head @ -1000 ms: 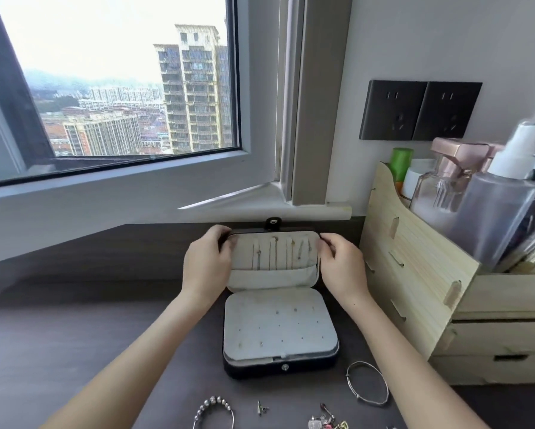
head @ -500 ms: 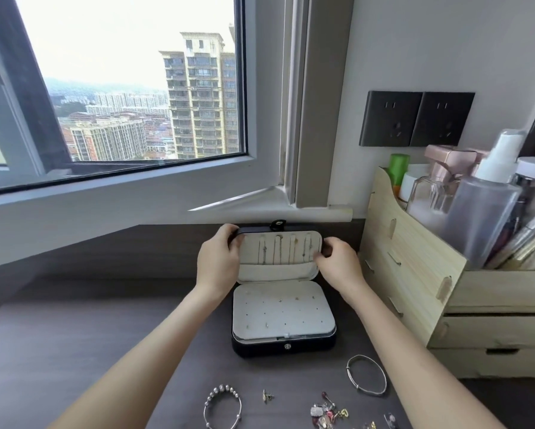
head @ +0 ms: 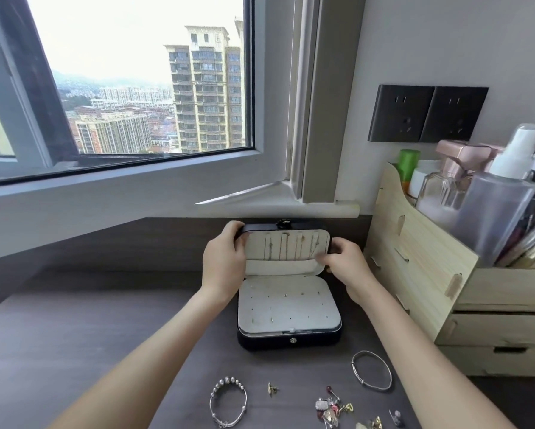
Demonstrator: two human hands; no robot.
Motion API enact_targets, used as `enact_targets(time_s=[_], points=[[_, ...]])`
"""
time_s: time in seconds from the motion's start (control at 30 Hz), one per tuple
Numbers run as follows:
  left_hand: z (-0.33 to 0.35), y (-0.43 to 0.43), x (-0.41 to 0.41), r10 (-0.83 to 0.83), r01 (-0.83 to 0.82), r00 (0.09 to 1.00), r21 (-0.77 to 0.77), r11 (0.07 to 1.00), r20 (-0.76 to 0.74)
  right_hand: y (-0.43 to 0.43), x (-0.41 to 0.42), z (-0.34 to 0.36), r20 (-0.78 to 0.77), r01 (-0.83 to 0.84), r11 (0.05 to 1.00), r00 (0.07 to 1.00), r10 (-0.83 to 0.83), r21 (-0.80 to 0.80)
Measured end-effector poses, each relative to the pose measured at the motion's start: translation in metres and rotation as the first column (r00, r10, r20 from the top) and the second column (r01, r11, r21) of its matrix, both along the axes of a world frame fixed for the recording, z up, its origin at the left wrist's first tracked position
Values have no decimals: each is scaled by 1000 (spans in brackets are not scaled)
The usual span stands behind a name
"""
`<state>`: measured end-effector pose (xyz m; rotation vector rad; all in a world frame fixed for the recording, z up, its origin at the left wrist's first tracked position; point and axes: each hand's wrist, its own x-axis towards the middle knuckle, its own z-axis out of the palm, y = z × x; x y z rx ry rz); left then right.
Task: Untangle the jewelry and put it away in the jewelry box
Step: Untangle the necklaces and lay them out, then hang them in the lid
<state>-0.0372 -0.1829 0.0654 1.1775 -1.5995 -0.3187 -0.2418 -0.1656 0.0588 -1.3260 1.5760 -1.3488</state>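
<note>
Opening step, it seems: your left hand (head: 224,261) and right hand (head: 345,264) grip the lid edges of the black, cream-lined jewelry box (head: 288,339) — the tangled metal jewelry (head: 331,407) lies in front of it, likely needing a fine pinch next.

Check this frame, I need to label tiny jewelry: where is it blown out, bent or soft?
Head view: the sky outside is blown out; the window frame bows from wide-angle distortion; chains in the jewelry box lid look soft; the tangled pile at the bottom edge is blurry and cropped.
</note>
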Motion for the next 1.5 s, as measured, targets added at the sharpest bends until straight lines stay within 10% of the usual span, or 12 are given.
enact_targets(time_s=[0.2,0.53,0.77,0.93,1.37,1.5], points=[[1,-1,3,-35,35,999,16,999,-4,-3,4,-2,35,43,998,998,-44,43],[3,-2,13,-48,38,998,218,975,38,32,29,-2,-661,180,957,693,-288,-228],[10,37,52,-55,16,979,196,980,196,113,90,8,-709,-455,889,609,357,56],[11,76,92,-138,33,938,313,949,319,144,135,-10,-772,-630,773,450,448,81],[-5,172,177,-317,83,873,528,845,371,170,198,-41,-886,-582,796,266,379,166],[-15,186,182,-392,121,841,577,808,373,172,195,-32,-765,-583,791,421,488,184]])
